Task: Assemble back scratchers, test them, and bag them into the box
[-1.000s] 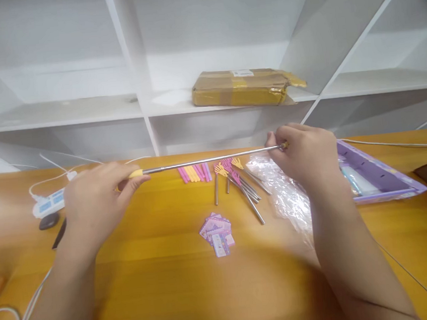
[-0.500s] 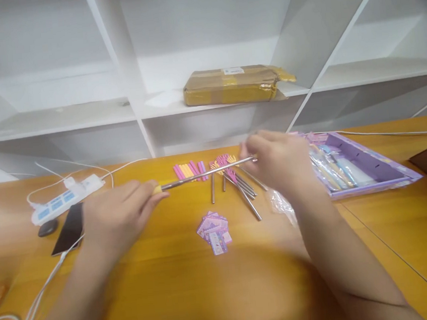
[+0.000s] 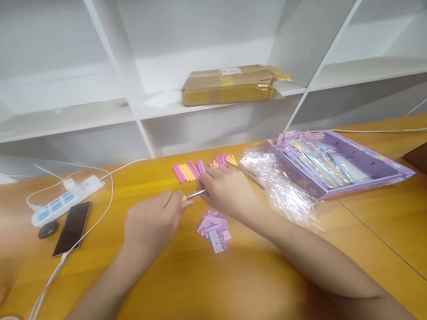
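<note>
Your left hand (image 3: 154, 225) grips the yellow end of a metal rod (image 3: 195, 194), and your right hand (image 3: 227, 192) is closed on its other end. The rod is just above the counter (image 3: 172, 288), near the pink cards (image 3: 214, 228).

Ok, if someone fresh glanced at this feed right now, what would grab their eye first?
Probably the two hands meeting mid-table: the left hand and right hand pinch a short metal rod between them. Just behind lie pink and yellow sticks; right of them, crinkled clear plastic against a purple box. A brown parcel sits on the white shelf above.
</note>
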Available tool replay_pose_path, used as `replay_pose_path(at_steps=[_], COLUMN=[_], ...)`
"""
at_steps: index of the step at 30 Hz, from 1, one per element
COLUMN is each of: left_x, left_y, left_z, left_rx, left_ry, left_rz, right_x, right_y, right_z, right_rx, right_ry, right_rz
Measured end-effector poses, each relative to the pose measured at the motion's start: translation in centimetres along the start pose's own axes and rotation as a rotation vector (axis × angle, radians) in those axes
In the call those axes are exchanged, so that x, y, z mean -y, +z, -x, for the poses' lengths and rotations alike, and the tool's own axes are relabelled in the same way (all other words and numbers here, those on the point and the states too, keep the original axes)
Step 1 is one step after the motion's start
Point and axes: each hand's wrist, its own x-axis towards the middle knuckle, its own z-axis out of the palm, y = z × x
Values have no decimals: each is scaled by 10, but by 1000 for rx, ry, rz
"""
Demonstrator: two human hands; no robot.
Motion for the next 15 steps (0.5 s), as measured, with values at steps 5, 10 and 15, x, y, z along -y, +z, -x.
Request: replay_pose_path(at_steps=[5,10,15], left_x=[14,20,13], left_y=[8,6,14], left_z=[-2,-5,-4], left_rx=[146,267,323], left_ry=[-57,-50,-8], left_rz=[187,270,280], right_x=[-10,-11,-9], right_y=[-16,-16,-8], right_z=[-2,3,5], right_rx=[135,132,108], right_ry=[-122,-232,-294], right_rz=[-8,-66,-39])
